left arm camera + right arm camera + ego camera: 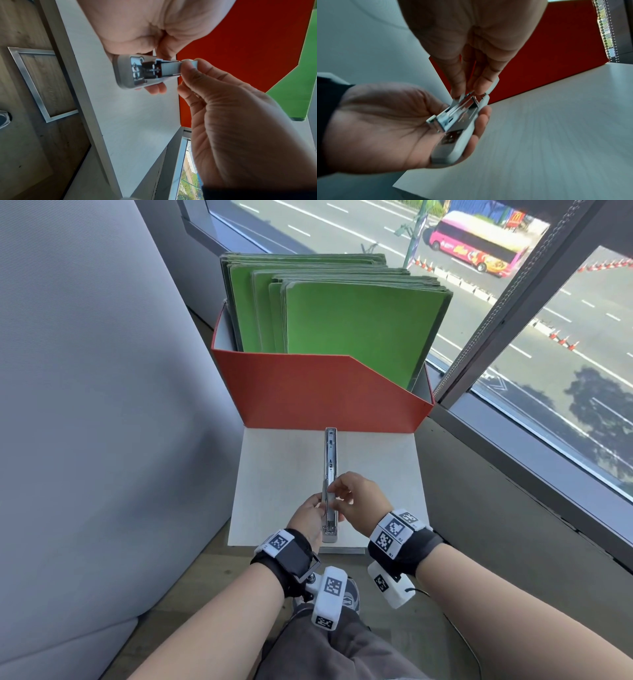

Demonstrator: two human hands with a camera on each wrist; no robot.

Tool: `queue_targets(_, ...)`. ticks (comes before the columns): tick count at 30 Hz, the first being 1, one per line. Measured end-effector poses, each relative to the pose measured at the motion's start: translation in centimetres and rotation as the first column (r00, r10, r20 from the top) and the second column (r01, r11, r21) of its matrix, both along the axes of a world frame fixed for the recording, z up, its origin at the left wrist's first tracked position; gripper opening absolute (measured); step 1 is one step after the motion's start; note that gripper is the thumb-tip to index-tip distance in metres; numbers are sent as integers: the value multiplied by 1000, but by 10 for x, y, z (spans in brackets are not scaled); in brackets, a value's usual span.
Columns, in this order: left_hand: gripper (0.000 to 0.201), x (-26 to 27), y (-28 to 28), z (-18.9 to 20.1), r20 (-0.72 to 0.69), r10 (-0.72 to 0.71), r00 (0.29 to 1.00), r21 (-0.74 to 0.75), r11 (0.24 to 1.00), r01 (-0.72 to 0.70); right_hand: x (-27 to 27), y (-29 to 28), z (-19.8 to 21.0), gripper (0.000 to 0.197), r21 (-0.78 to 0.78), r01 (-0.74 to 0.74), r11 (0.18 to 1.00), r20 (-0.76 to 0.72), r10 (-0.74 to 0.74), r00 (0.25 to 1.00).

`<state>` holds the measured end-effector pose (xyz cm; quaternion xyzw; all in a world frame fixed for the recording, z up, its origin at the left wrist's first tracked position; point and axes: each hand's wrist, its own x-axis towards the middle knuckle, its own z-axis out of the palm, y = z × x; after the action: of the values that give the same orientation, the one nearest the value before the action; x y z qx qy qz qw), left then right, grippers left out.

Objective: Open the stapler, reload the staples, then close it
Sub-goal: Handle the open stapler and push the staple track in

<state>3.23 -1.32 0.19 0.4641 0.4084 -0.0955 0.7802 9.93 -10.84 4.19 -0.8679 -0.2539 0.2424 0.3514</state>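
Stapler [330, 474] x1 open, L hand [310, 517]; staples [172, 69] x1 strip, R hand [363, 501].

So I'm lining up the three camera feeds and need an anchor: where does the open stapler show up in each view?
Head: the stapler lies lower centre, opened out flat, pointing away, held between both hands over the white table.
Left wrist: upper centre, seen end-on, with staples at its channel.
Right wrist: centre, cradled in the left hand.
Shared landmark: the red box, also seen at and.
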Motion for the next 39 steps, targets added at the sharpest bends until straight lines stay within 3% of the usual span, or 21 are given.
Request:
queue_targets(11, 30, 0, 2, 0, 3, 28, 1000, -73, 997, -28, -16, -12, -19, 12, 46, -42, 998, 141, 36, 989)
queue_targets(16, 33, -1, 1, -1, -5, 38, 999, -66, 997, -38, -20, -17, -22, 8, -34, -209, 977, 321, 208, 924)
queue_targets(19, 31, 0, 2, 0, -25, 34, 999, -47, 998, -35, -7, -17, -8, 17, 28, -154, 988, 210, 144, 967)
queue_targets(23, 31, -1, 0, 3, -42, 23, 999, -37, 999, -24, 29, -1, 8, 31, -17, 108, 994, -3, -108, 994)
queue_targets(26, 32, -3, -4, 4, -49, 22, 999, -43, 999, -24, 58, 14, 1, 41, -90, 260, 961, -210, -273, 939)
queue_targets(29, 31, -8, -8, 4, -64, 17, 998, -39, 999, -20, 78, 25, -9, 45, -55, 333, 941, -365, -329, 871)
queue_targets(33, 28, -15, -11, 4, -81, 2, 997, -48, 999, -5, 85, 33, -11, 39, 6, 364, 931, -430, -326, 842)
queue_targets(39, 27, -16, -12, 5, -99, -30, 995, -16, 999, 28, 86, 30, -5, 22, -5, 306, 952, -361, -287, 887)
